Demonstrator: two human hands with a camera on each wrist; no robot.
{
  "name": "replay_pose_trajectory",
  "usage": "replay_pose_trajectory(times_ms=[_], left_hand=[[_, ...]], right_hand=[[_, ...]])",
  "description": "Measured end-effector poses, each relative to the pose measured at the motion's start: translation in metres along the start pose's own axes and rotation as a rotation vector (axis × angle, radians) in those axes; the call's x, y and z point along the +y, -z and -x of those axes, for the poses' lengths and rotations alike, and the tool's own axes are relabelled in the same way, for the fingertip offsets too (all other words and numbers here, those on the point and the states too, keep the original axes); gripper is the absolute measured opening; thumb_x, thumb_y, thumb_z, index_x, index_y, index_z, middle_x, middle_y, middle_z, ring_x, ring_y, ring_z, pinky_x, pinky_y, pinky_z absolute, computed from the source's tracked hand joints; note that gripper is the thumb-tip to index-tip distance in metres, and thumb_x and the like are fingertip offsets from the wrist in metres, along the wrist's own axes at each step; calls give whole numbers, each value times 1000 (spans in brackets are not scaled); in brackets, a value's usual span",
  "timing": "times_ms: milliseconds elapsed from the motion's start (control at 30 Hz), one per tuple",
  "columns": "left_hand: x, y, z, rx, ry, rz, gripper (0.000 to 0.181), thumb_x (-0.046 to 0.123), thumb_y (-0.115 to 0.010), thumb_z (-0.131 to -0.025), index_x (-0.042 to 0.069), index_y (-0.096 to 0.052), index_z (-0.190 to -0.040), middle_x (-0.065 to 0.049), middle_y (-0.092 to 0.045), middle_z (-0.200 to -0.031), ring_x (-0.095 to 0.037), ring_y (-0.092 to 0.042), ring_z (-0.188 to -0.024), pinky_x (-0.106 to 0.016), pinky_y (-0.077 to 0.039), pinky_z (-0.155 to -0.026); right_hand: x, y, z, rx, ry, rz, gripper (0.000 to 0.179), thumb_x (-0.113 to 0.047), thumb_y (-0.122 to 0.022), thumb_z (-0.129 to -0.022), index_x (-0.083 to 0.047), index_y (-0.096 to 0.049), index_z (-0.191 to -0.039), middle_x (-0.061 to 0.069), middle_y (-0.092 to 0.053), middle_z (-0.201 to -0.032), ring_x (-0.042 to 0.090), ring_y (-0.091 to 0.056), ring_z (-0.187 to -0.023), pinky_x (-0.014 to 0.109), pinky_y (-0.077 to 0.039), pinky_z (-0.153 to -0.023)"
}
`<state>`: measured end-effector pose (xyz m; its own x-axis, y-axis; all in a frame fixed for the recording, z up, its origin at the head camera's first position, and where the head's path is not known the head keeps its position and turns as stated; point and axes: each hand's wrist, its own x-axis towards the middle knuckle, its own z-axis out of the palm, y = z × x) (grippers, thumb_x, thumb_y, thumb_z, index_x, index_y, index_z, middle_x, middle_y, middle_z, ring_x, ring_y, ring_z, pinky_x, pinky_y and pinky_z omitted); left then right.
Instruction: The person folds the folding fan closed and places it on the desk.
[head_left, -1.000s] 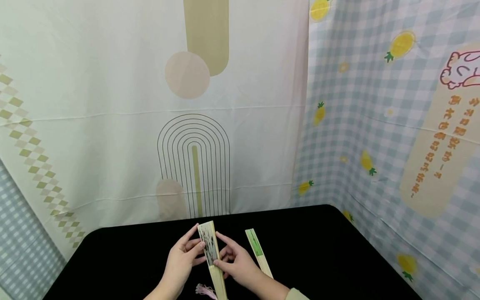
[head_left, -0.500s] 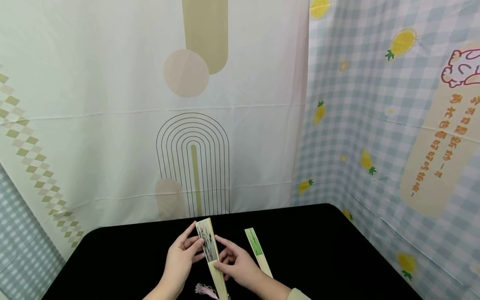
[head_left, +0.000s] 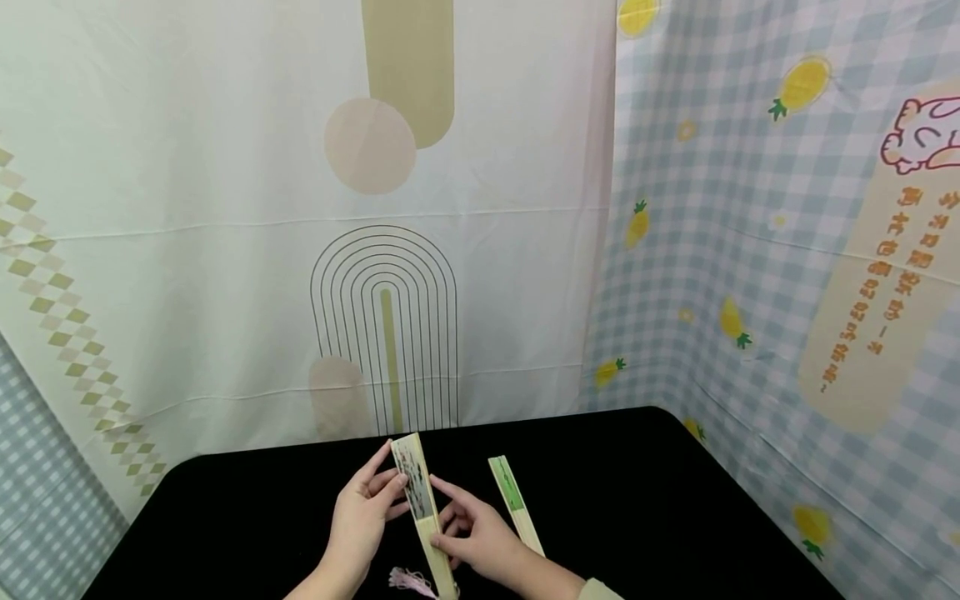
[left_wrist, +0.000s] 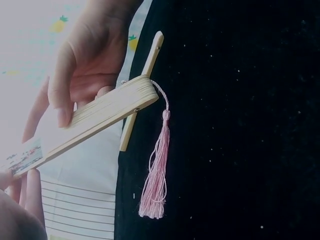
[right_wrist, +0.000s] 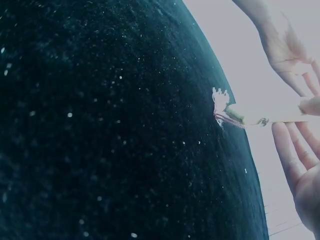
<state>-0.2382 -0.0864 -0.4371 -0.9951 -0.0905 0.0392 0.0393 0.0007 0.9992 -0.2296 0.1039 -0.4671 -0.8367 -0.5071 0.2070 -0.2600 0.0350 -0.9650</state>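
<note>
A folded bamboo folding fan (head_left: 420,492) with a grey flowered print is held up between both hands. The left hand (head_left: 358,517) pinches it near the printed top, thumb on the front face and fingers behind. Lower down, the right hand (head_left: 480,533) pinches the bare ribs (left_wrist: 110,105) between thumb and fingers, its index finger reaching up along the fan's edge. From the riveted end a pink tassel (left_wrist: 156,175) hangs in the left wrist view. Most of the fan is washed out by glare in the right wrist view.
A second folded fan (head_left: 513,496) with a green print lies on the black tabletop (head_left: 645,500), right of the held one and partly behind the right forearm. Behind the table hangs a pale patterned curtain (head_left: 525,292), with a blue checked curtain (head_left: 675,333) at the right.
The right thumb has shifted slightly down the fan, from the print's lower border onto the bare ribs. The fan's top has moved slightly up and left in the head view.
</note>
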Motion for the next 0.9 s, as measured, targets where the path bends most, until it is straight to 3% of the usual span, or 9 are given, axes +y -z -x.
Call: replay_pose_trajectory(times_ms=[167, 300, 467, 900], left_hand=[[-3, 1, 0, -78, -26, -9, 62, 22, -65, -87, 31, -38, -141, -18, -59, -119, -23, -64, -96, -33, -57, -74], [-5, 2, 1, -140, -31, -8, 64, 21, -64, -88, 33, -33, -143, -18, -58, -122, -24, -63, -100, -35, -57, -74], [-5, 2, 1, -132, -28, -25, 64, 23, -64, -87, 35, -34, -142, -18, -58, -122, -24, -63, -99, -35, -57, -74], [-15, -2, -1, -51, 10, -38, 61, 26, -67, -85, 35, -40, -139, -15, -62, -114, -21, -65, -93, -32, -57, -72]], right_hand=[[-3, 2, 1, -21, 8, -34, 70, -3, -67, -83, -23, -37, -143, 14, -61, -91, 13, -64, -70, 56, -51, -53], [8, 5, -3, -38, 17, -56, 71, -3, -66, -83, -24, -36, -143, 15, -61, -93, 14, -64, -71, 57, -50, -53], [20, 7, -7, -55, 31, -74, 70, -4, -66, -84, -23, -35, -144, 15, -61, -93, 14, -65, -72, 54, -52, -51], [28, 10, -9, -109, -7, -102, 70, -5, -65, -85, -26, -33, -144, 13, -62, -95, 14, -65, -75, 41, -57, -52]])
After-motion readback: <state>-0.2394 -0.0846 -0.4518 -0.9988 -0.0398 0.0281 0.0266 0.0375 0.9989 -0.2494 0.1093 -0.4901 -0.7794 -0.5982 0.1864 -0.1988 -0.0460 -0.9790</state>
